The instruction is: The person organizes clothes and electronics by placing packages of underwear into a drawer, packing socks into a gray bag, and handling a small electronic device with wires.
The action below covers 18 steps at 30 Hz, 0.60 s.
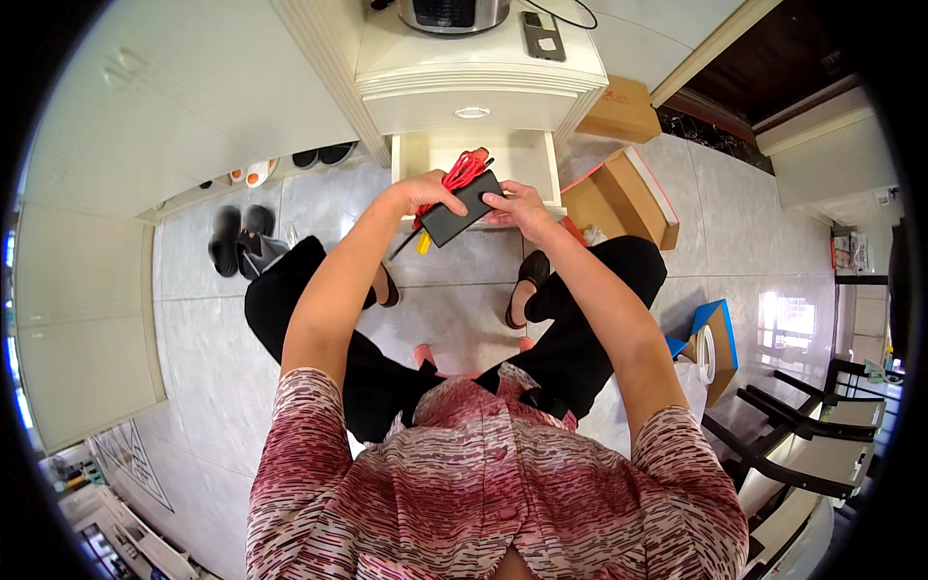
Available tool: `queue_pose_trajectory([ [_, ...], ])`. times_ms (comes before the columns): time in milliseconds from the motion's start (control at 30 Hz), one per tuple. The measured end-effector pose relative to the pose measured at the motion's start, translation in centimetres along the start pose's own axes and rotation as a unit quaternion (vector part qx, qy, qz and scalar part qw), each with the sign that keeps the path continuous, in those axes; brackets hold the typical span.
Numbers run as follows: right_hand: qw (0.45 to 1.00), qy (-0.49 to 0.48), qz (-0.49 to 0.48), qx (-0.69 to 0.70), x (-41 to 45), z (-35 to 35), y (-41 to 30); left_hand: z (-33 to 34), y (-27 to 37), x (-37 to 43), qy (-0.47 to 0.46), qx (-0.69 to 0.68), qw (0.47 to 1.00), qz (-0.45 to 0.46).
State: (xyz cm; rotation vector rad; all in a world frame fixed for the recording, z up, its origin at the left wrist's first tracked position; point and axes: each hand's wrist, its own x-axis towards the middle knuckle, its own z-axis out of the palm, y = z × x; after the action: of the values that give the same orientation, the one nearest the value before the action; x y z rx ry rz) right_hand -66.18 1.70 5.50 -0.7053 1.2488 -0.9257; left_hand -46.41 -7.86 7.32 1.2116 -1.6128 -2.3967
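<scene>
My left hand grips a black rectangular box together with a bundle of red cord. The thumb lies across the box's upper face. At the other end, my right hand pinches the box, its thumb on top and fingers at the far edge. A yellow piece, perhaps a tool handle, and a thin dark rod stick out below the left hand. All of this is held over a pulled-out drawer of a cream cabinet. The hands and box hide part of its inside.
A phone-shaped grey item and a cooker stand on the cabinet top. Right of the drawer lie an open cardboard box and a closed carton. Dark shoes sit on the left floor; a blue-edged box is at right.
</scene>
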Motion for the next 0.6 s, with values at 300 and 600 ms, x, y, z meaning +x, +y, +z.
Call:
queue_pose_trajectory([
  [300, 0.998, 0.014, 0.031, -0.051, 7.0, -7.7, 0.1, -5.4, 1.7, 8.1, 0.010, 0.093, 0.991, -0.100],
  [600, 0.998, 0.001, 0.056, 0.013, 10.8, -10.1, -1.4, -9.5, 0.0, 9.4, -0.062, -0.006, 0.998, -0.029],
])
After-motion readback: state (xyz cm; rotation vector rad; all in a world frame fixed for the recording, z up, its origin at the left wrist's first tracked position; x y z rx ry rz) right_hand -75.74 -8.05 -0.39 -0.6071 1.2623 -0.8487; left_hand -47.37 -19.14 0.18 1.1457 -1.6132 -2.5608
